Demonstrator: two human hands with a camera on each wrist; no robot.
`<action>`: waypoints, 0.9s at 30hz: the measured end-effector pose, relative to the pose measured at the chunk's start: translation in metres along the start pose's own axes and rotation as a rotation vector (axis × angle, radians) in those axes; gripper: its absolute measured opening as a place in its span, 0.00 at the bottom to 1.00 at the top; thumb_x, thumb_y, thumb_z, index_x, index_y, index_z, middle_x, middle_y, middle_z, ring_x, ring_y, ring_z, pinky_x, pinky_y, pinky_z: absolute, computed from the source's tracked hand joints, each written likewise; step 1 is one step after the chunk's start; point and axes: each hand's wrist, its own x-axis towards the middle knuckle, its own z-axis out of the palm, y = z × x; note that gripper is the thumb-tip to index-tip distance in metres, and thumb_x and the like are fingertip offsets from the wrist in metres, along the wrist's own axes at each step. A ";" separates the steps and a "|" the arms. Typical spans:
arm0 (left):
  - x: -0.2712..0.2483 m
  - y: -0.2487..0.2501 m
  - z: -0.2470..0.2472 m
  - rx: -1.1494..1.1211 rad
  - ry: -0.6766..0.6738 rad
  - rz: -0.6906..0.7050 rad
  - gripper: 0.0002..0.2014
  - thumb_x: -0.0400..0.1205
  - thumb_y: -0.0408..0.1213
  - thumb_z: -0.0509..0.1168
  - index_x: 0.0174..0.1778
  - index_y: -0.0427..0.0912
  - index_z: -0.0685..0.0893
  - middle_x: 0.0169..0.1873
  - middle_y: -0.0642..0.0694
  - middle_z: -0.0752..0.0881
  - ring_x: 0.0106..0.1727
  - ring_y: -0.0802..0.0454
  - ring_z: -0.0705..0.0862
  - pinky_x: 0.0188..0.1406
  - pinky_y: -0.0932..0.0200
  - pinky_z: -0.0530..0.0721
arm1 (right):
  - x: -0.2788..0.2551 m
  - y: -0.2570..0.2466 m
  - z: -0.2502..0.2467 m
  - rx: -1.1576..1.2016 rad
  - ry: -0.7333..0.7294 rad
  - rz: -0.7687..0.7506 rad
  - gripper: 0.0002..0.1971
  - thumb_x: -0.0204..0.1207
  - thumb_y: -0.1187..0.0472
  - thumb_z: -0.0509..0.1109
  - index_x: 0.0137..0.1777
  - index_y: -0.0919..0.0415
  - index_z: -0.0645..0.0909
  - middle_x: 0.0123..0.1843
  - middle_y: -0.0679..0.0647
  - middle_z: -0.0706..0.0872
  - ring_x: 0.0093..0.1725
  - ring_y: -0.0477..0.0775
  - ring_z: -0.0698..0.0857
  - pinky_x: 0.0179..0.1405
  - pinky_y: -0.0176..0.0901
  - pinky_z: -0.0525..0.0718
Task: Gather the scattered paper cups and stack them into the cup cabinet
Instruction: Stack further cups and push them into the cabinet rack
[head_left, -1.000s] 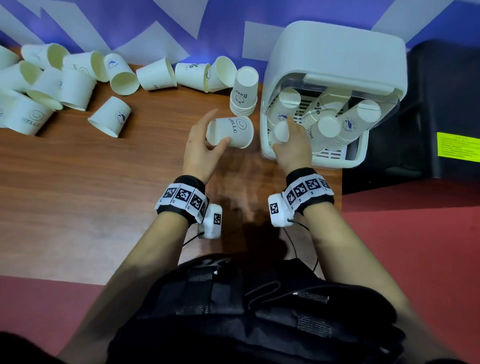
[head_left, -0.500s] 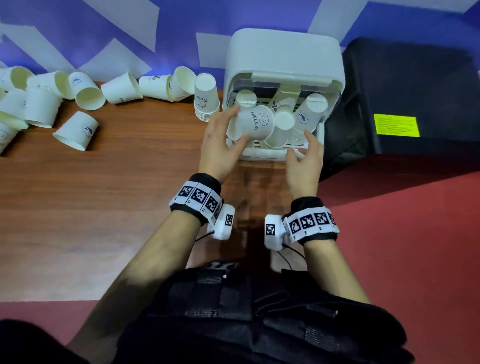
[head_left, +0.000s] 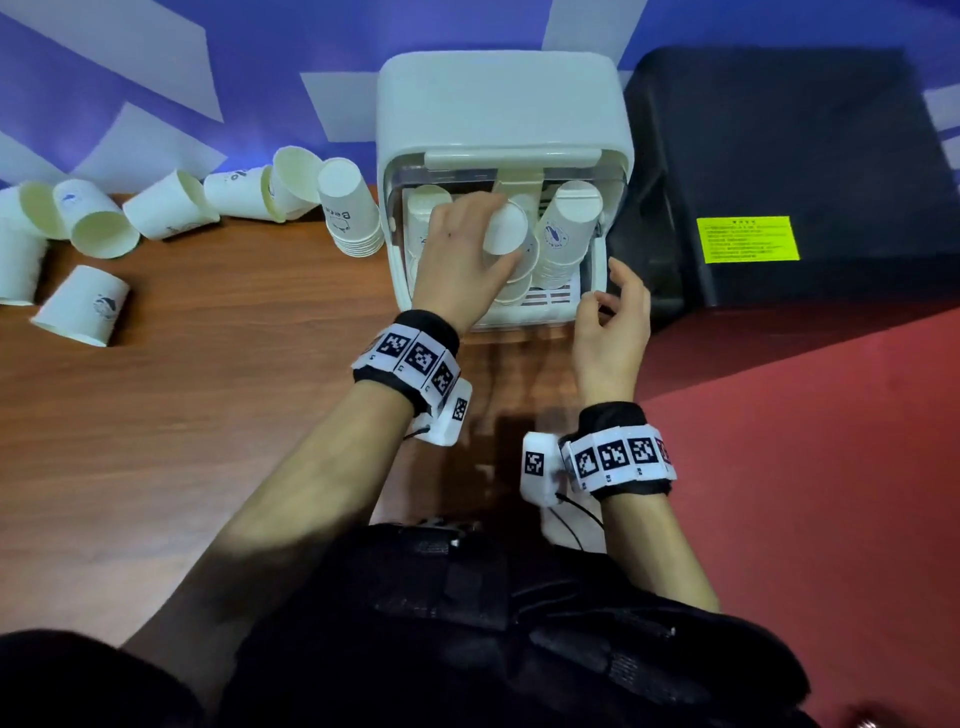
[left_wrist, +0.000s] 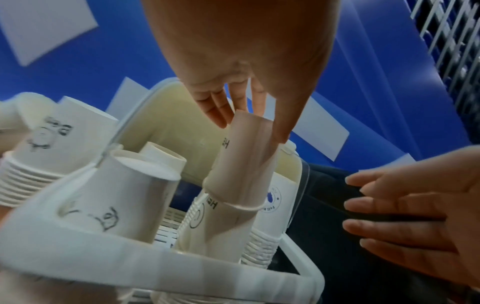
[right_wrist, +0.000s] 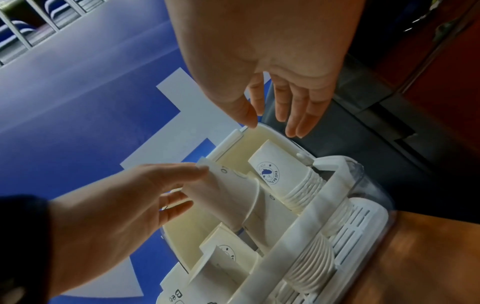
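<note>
The white cup cabinet (head_left: 498, 104) stands open at the table's far edge with stacks of upturned paper cups (head_left: 566, 228) inside. My left hand (head_left: 483, 244) grips one paper cup (head_left: 509, 228) bottom-up, set over the middle stack. In the left wrist view, thumb and fingers (left_wrist: 223, 119) pinch that cup (left_wrist: 241, 170) near its base. My right hand (head_left: 613, 301) hovers empty, fingers relaxed, by the cabinet's front right corner. In the right wrist view its thumb (right_wrist: 246, 117) is close to the cabinet rim; I cannot tell if it touches.
A stack of cups (head_left: 348, 213) stands just left of the cabinet. Several loose cups (head_left: 98, 223) lie along the far left of the wooden table (head_left: 182, 415). A black box (head_left: 779, 156) sits right of the cabinet, above red floor (head_left: 805, 467).
My left hand carried the cup from the table into the cabinet and turned it bottom-up over the middle stack. My right hand drew back from the cups to the front right corner.
</note>
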 end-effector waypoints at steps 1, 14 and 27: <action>0.005 -0.001 0.005 0.007 -0.019 -0.009 0.24 0.78 0.46 0.69 0.70 0.45 0.76 0.68 0.49 0.78 0.69 0.48 0.69 0.62 0.68 0.62 | 0.002 0.002 0.001 0.006 -0.005 0.016 0.20 0.79 0.69 0.62 0.71 0.63 0.74 0.64 0.53 0.75 0.56 0.53 0.82 0.54 0.32 0.79; 0.024 -0.019 0.035 0.387 -0.203 -0.035 0.30 0.79 0.56 0.65 0.75 0.47 0.72 0.71 0.46 0.75 0.71 0.43 0.69 0.64 0.48 0.64 | -0.002 0.009 0.022 -0.021 -0.098 0.078 0.22 0.78 0.69 0.63 0.72 0.60 0.74 0.68 0.55 0.76 0.59 0.52 0.82 0.62 0.50 0.82; -0.067 -0.034 -0.024 0.046 -0.009 -0.094 0.18 0.79 0.37 0.66 0.66 0.42 0.81 0.65 0.44 0.80 0.68 0.43 0.71 0.69 0.55 0.67 | -0.044 -0.023 0.012 -0.092 -0.200 0.021 0.23 0.80 0.67 0.63 0.75 0.61 0.71 0.73 0.57 0.72 0.55 0.40 0.76 0.55 0.25 0.70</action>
